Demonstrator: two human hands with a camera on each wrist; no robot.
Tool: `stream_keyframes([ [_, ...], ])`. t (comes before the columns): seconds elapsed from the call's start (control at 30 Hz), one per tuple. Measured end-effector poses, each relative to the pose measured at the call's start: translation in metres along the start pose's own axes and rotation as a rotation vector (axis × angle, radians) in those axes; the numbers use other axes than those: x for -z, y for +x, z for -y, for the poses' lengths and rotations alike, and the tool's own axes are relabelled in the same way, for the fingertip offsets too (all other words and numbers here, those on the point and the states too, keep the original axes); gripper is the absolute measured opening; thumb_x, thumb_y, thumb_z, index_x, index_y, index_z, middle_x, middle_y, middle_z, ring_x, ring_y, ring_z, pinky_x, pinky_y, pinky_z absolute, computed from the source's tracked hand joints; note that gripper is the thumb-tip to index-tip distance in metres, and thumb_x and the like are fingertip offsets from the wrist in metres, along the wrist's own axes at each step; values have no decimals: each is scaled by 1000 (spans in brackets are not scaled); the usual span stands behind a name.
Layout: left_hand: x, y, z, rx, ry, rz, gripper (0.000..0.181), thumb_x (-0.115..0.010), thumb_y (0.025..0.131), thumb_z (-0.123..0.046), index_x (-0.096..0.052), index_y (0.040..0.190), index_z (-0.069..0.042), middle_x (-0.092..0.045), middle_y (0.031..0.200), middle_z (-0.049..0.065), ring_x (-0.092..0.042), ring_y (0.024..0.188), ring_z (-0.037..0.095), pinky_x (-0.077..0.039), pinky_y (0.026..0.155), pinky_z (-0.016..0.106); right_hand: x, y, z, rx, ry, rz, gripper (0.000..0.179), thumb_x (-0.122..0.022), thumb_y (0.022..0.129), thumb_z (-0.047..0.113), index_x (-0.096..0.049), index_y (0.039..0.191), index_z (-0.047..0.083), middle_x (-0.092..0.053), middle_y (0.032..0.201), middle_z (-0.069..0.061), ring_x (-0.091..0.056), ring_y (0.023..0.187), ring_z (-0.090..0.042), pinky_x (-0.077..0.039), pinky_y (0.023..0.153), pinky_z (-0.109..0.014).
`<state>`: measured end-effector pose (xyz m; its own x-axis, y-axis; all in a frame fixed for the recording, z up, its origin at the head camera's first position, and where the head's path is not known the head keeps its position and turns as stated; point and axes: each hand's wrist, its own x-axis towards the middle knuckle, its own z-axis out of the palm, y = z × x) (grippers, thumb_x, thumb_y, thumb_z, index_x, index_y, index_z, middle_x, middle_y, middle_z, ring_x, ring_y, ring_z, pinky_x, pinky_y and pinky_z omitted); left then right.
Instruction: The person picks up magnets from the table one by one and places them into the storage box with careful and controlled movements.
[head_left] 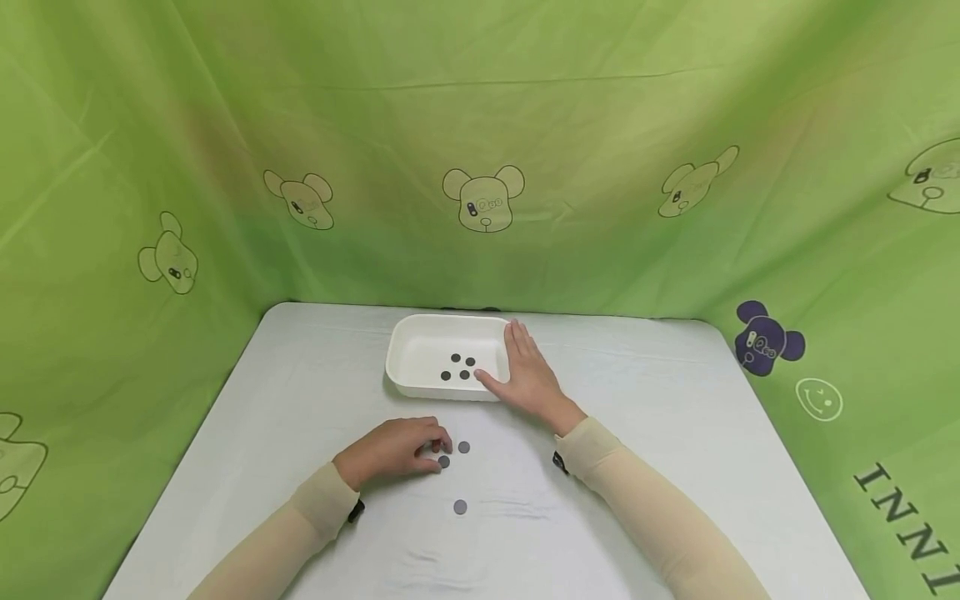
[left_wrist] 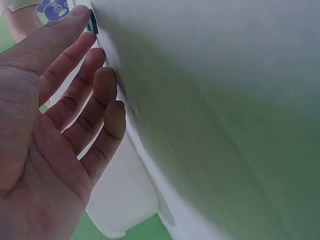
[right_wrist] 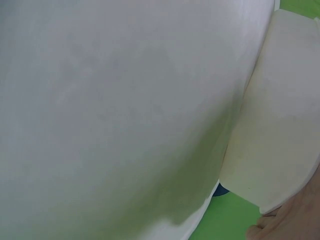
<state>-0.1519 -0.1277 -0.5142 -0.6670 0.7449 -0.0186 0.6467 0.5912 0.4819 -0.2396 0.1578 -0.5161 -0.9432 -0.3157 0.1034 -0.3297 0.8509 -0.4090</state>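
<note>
A white tray stands toward the back of the table, with several dark round discs inside. My right hand rests on its right end, fingers laid straight along the rim and thumb reaching over the front edge. In the right wrist view, this hand shows only partly, beside the tray's side. In front of the tray, my left hand has its thumb and index fingertip at opposite edges of a grey disc. The left wrist view shows that disc edge-on between these fingertips.
Just right of the left fingertips lies another grey disc, and a third disc is nearer me. A white cloth covers the table. Green printed curtains hang behind and at both sides.
</note>
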Motion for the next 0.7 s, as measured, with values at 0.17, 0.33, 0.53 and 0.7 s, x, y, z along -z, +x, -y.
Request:
stream_keyframes([
  [0.17, -1, 0, 0, -5, 14, 3, 21, -86, 93, -24, -75, 110, -23, -64, 100, -9, -47, 73, -1, -48, 74, 21, -1, 1, -2, -1, -3, 3, 112, -52, 101, 71, -6, 169, -5, -4, 179, -22, -3, 167, -35, -10, 136, -43],
  [0.33, -2, 0, 1, -14, 19, -1, 20, -86, 92, -22, -74, 108, -24, -64, 99, -10, -50, 76, -1, -49, 75, 22, -2, 1, -2, 1, -3, 4, 112, -52, 101, 72, -6, 169, -5, -4, 179, -22, -2, 167, -33, -9, 136, -43],
  [0.53, -3, 1, 0, -27, 29, -8, 18, -85, 92, -19, -74, 105, -24, -63, 96, -10, -51, 76, 0, -49, 75, 21, -1, 1, -1, -1, 2, 6, 112, -52, 102, 72, -6, 169, -5, -3, 179, -21, -3, 167, -34, -9, 136, -43],
  [0.7, -3, 1, -2, -31, 37, -18, 16, -84, 93, -18, -74, 104, -24, -63, 95, -10, -52, 77, 0, -50, 75, 21, 0, 0, -1, -1, 3, 8, 111, -52, 102, 71, -6, 169, -5, 0, 179, -20, -5, 166, -36, -9, 136, -43],
])
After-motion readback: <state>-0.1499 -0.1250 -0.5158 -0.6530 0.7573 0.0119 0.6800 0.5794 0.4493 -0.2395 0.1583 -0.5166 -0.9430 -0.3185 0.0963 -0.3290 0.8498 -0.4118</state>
